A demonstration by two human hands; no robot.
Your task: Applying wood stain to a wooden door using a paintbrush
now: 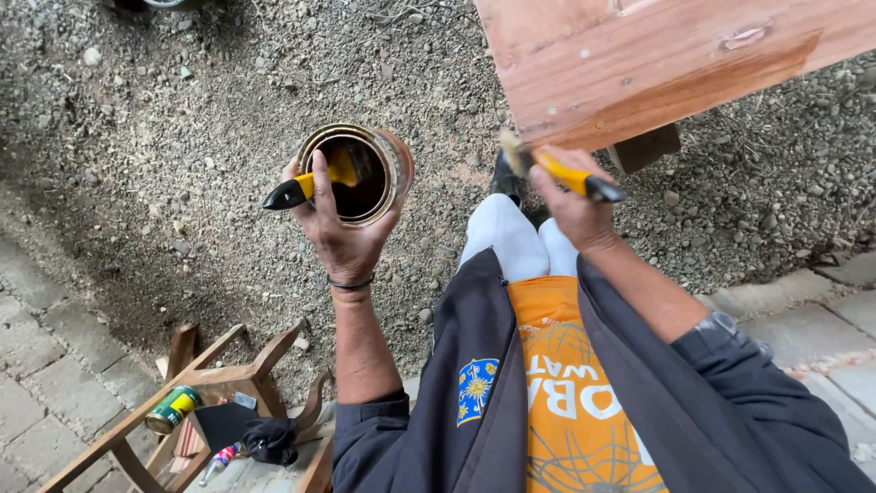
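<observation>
Left hand [342,224] clamped round open can [358,173] plus spare brush [310,185]; right hand [570,205] gripping brush [558,171] at plank [657,59] edge. Risk: tilted can spilling stain onto gravel [182,137], spare brush slipping.

The left hand [342,224] holds an open can [358,173] over the gravel ground [182,137], with a brush [306,185] lying across the can's mouth under the thumb. To the right, the right hand [570,205] holds a second brush [557,171] against the lower edge of a wooden board [657,55]. Below left of the can, on the paving [36,365], a wooden stand [214,388] carries a small can [173,409] and a cloth [271,440].
</observation>
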